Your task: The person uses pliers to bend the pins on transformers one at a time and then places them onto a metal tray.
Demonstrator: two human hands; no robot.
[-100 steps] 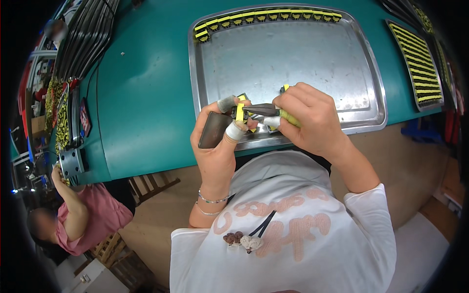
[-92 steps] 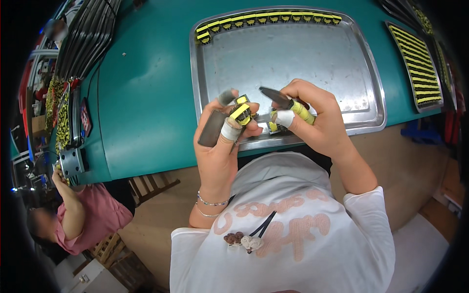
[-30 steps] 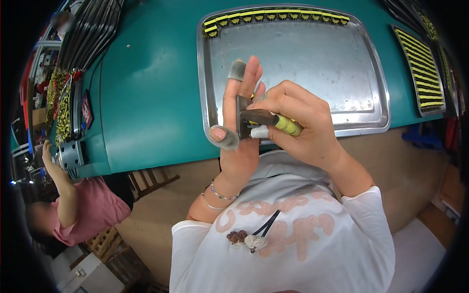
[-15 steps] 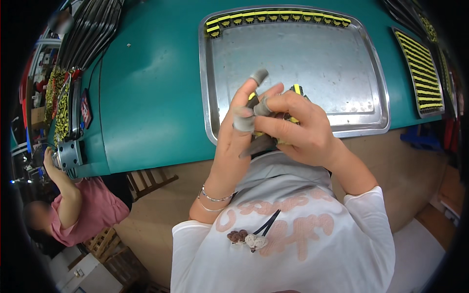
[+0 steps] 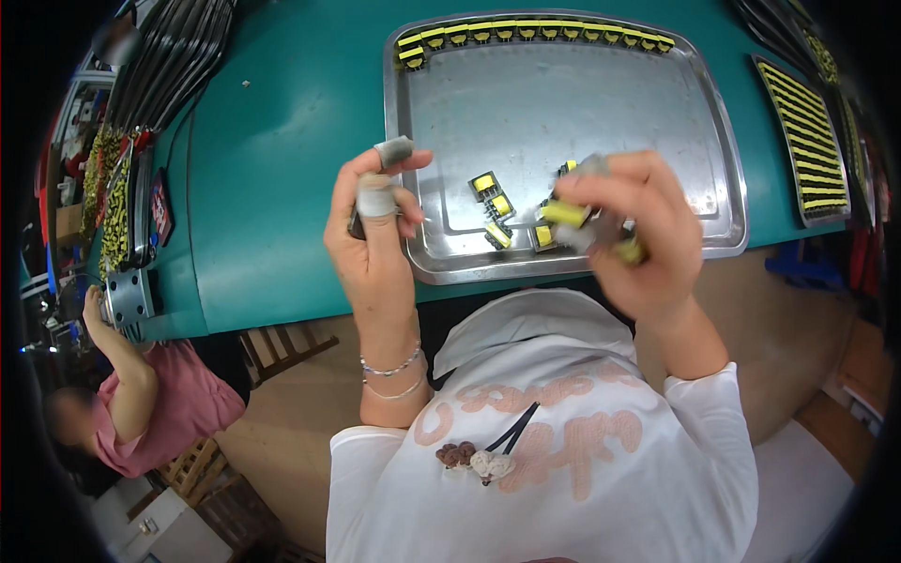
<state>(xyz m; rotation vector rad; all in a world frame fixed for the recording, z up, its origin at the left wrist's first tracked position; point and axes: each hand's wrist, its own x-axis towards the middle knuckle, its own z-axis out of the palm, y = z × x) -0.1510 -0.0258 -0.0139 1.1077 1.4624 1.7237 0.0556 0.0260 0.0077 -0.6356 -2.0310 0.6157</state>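
Observation:
My right hand, smeared by motion, is closed over the near right part of the metal tray. A small yellow-and-black transformer shows at its fingertips, and another bit of yellow shows lower in the hand. My left hand is raised by the tray's left rim with its fingers curled. Something dark peeks out at its palm, mostly hidden. Grey finger cots cover some of my fingertips. Several loose transformers lie on the tray between my hands, some tipped over. A neat row of transformers lines the tray's far edge.
On the green table, a second tray packed with yellow-and-black rows stands at the right. Stacked black trays rise at the far left. A co-worker in a pink top sits at the left.
My hands, together over the tray's near edge before, have moved apart. The left has gone left and the right has gone right, uncovering loose transformers on the tray.

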